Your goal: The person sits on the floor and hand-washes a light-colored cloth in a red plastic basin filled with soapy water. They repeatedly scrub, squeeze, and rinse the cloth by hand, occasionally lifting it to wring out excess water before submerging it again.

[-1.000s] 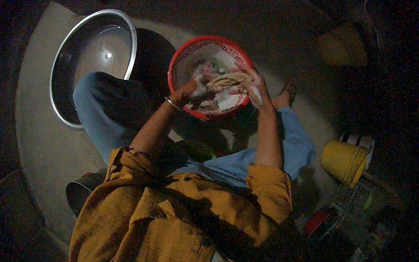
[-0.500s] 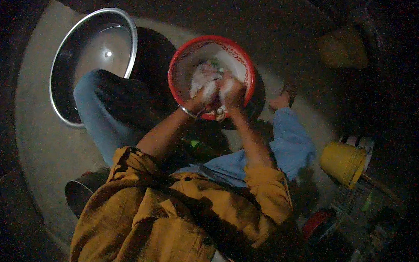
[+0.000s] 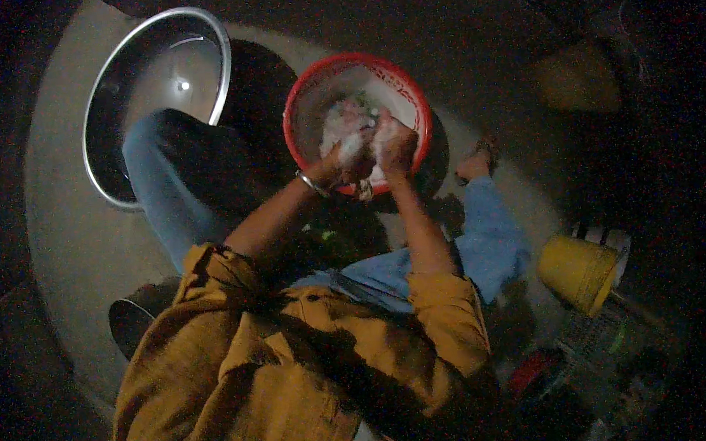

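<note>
A: You have a plain grey floor (image 3: 74, 261) around you, palest along your left, its outer edge bowed into a curve.

B: And your light is low: one small bright reflection (image 3: 183, 86) shines ahead on your left, with a dense shadow (image 3: 258, 76) to the right of it.

A: Past the floor's edge, your surroundings sink to near-black, too dark for you to tell wall from ground.

B: Ahead on your right, you get only a dim brownish shape (image 3: 580, 76), its kind unclear.
</note>
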`<state>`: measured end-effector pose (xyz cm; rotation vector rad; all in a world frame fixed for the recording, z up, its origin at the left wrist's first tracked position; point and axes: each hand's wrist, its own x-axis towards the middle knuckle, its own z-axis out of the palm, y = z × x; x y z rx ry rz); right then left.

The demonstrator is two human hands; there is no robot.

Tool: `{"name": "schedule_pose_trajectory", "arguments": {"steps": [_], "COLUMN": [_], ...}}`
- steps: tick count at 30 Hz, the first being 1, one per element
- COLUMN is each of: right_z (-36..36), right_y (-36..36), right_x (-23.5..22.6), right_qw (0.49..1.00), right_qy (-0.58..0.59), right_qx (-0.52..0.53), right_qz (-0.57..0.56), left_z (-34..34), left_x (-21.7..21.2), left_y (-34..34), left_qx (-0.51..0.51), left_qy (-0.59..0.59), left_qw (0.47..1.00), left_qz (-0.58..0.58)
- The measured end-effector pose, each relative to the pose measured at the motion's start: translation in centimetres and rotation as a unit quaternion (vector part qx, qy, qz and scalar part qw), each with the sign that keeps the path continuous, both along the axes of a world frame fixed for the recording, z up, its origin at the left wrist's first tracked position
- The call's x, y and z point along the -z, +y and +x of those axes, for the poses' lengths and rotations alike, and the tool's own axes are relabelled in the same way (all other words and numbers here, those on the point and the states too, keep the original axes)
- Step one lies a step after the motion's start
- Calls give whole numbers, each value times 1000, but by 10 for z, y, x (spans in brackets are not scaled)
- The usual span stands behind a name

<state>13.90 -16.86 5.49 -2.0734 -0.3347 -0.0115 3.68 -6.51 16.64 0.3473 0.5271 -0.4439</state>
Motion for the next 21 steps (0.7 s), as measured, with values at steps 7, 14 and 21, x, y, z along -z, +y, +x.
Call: {"name": "schedule_pose_trajectory", "arguments": {"steps": [7,14,21], "right_z": [15,9,-33], "right_y": [-33,-29,10], "right_x": [-118,-154,-94], "right_qw": [907,899,970], "right_qy": [184,360,116], "right_qx": [-362,-214,-145], "right_qz": [-112,129,158], "left_z": [12,2,1], "left_x": [0,-3,-8], "left_y": [38,61,39], "left_qx": [36,145,2], "left_qy": [-149,-103,-95], "left_qw": [940,955,956], "left_qz": [303,237,276]}}
